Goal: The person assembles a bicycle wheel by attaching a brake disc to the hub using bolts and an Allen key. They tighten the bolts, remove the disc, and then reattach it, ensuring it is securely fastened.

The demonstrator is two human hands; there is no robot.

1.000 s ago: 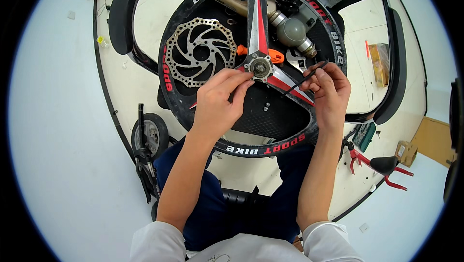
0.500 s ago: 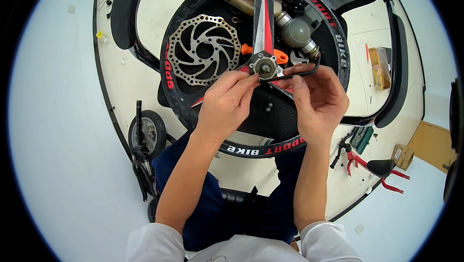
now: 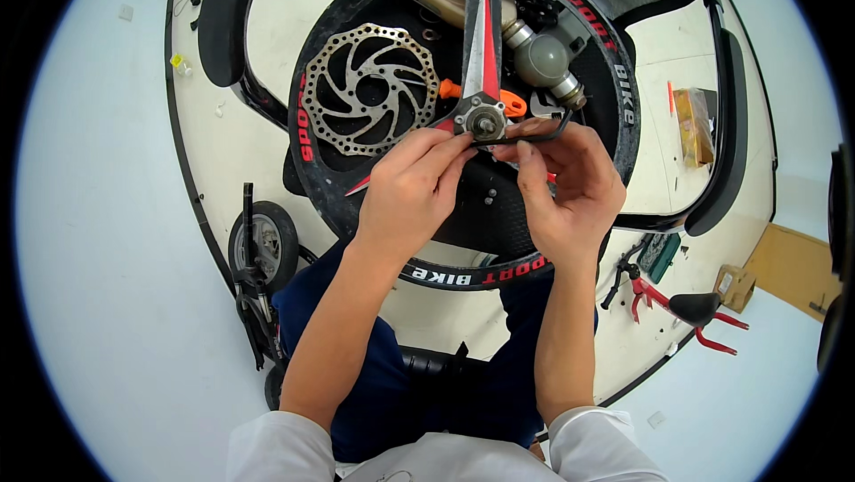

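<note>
A black L-shaped hex key point(image 3: 559, 134) lies across the near side of the hub point(image 3: 485, 124) of a black spoked bicycle wheel point(image 3: 436, 275). The fingers of my right hand point(image 3: 577, 197) grip its long arm, and the bent short end points away from me. My left hand point(image 3: 399, 188) is pinched at the key's other tip, close against the hub's bolt flange. Whether a small bolt sits between those fingertips is hidden. A perforated brake disc point(image 3: 394, 89) lies left of the hub, within the wheel's outline.
The wheel rests on a black office chair with armrests point(image 3: 726, 126). Under the spokes are a tan fork point(image 3: 445, 6), an orange-handled tool point(image 3: 513, 103) and small bolts point(image 3: 490, 197). On the floor are a small wheeled frame point(image 3: 258, 251), red frame parts point(image 3: 655, 295) and a cardboard box point(image 3: 735, 286).
My right hand has come slightly left with the hex key, closer to my left hand. The key's bent end now leans less upright. The whole view has shifted a little.
</note>
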